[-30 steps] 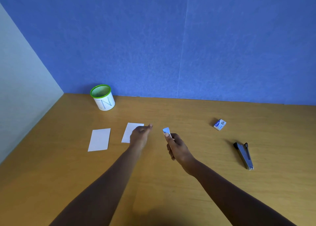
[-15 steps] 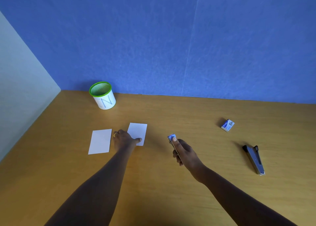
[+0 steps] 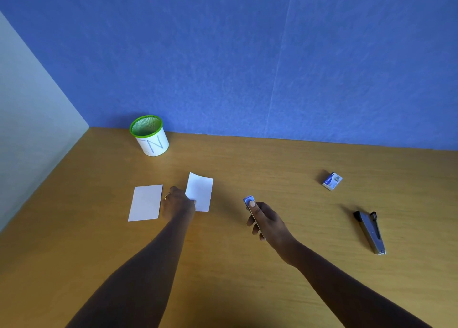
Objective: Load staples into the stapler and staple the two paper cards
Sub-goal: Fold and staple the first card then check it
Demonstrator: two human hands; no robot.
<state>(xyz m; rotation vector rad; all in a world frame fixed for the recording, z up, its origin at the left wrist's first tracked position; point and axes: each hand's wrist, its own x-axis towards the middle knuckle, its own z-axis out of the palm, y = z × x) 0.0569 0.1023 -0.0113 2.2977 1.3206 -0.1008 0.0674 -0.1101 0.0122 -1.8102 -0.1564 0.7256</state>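
Two white paper cards lie on the wooden desk. The left card [image 3: 145,202] lies flat. My left hand [image 3: 177,202] pinches the near left corner of the right card [image 3: 200,191], whose far edge is lifted off the desk. My right hand [image 3: 266,219] grips a small blue-tipped stapler [image 3: 249,201], thumb on its top, held above the desk to the right of the cards. A small blue-and-white staple box [image 3: 332,181] lies farther right.
A white pen cup with a green mesh rim [image 3: 150,135] stands at the back left by the blue wall. A second metal stapler part [image 3: 370,231], long and grey, lies at the right. A pale side wall bounds the desk on the left.
My left hand came back from near the stapler to the right card, took its corner, and is now lifting it. My right hand with the stapler drifted slightly right.
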